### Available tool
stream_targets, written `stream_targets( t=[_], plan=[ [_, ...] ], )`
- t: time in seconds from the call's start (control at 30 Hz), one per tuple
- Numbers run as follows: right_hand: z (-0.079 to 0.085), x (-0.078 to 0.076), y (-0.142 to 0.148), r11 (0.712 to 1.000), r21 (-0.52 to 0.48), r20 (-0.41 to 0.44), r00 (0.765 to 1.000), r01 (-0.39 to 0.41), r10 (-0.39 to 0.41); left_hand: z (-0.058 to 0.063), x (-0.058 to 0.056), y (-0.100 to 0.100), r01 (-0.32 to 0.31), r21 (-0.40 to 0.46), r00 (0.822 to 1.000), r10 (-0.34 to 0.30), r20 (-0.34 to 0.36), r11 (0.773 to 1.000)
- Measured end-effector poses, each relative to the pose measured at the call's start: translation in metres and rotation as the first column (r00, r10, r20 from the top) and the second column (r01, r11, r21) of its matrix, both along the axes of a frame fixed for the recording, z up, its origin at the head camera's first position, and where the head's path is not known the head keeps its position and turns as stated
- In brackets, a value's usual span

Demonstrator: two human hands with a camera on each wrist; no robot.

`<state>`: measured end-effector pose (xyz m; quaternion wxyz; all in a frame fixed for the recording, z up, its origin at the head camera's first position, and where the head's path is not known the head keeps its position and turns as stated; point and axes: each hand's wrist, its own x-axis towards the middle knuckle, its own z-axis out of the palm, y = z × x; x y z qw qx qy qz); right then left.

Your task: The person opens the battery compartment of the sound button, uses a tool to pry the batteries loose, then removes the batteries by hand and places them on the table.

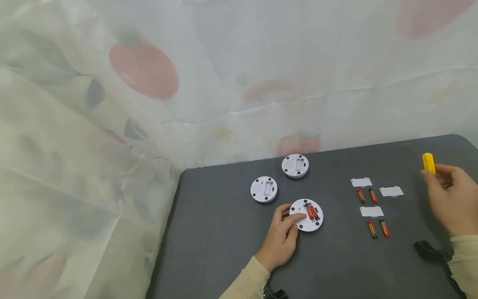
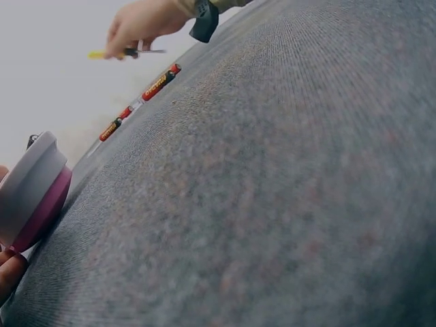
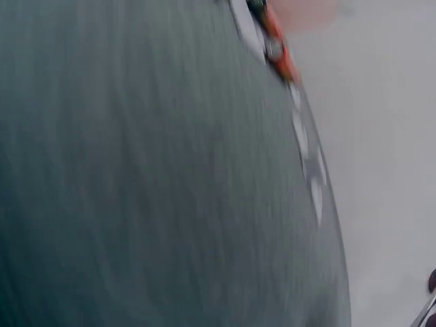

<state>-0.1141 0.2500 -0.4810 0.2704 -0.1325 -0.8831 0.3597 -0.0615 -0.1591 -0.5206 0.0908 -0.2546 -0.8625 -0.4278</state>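
Observation:
A round white battery-powered device (image 1: pixel 306 224) lies underside up on the table, two red-and-black batteries (image 1: pixel 311 211) in its compartment. My left hand (image 1: pixel 281 241) holds its left rim, the index finger lying over the top. In the left wrist view the device (image 2: pixel 26 178) shows a pink lower part. Off to the right, my right hand (image 1: pixel 453 195) grips a screwdriver (image 1: pixel 429 162) above the table, its yellow handle sticking up out of the fist. The left wrist view shows its metal shaft. The right wrist view is blurred and shows little of the screwdriver.
Two similar round devices (image 1: pixel 264 189) (image 1: pixel 295 166) with bare battery compartments lie behind the left hand. Between the hands are white battery covers (image 1: pixel 361 182) and several loose batteries (image 1: pixel 372 229). A patterned sheet (image 1: pixel 239 83) rises behind the grey table (image 1: pixel 209 249).

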Motion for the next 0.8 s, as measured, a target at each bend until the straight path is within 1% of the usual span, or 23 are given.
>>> stream_targets(
  t=[0.07,0.13,0.2,0.3,0.4,0.63,0.8],
  plan=[
    [-0.003,-0.001,0.011,0.999,0.019,0.092,0.995,-0.026,0.024,0.000,0.000,0.000,0.001,0.005,1.000,-0.001,-0.003,1.000],
    [-0.009,-0.003,0.020,0.998,0.047,0.149,0.988,-0.052,0.045,0.000,0.000,-0.001,0.001,0.011,1.000,0.000,-0.006,1.000],
    [-0.015,-0.003,0.027,0.996,0.061,0.185,0.981,-0.071,0.058,0.001,0.000,-0.001,-0.001,0.011,1.000,0.001,-0.005,1.000],
    [-0.022,-0.004,0.034,0.995,0.064,0.207,0.977,-0.071,0.056,0.001,0.000,-0.002,0.001,0.012,1.000,-0.001,0.007,1.000],
    [-0.026,-0.004,0.038,0.995,0.068,0.226,0.973,-0.068,0.051,0.002,0.000,-0.001,0.003,-0.005,1.000,-0.003,0.000,1.000],
    [-0.030,-0.004,0.043,0.997,0.046,0.283,0.958,-0.059,0.043,0.004,0.001,0.000,-0.005,-0.042,1.000,0.006,0.009,0.999],
    [-0.031,-0.005,0.044,0.998,0.038,0.286,0.957,-0.054,0.041,0.003,0.000,0.000,-0.009,-0.055,1.000,0.008,-0.021,0.998]
  ],
)
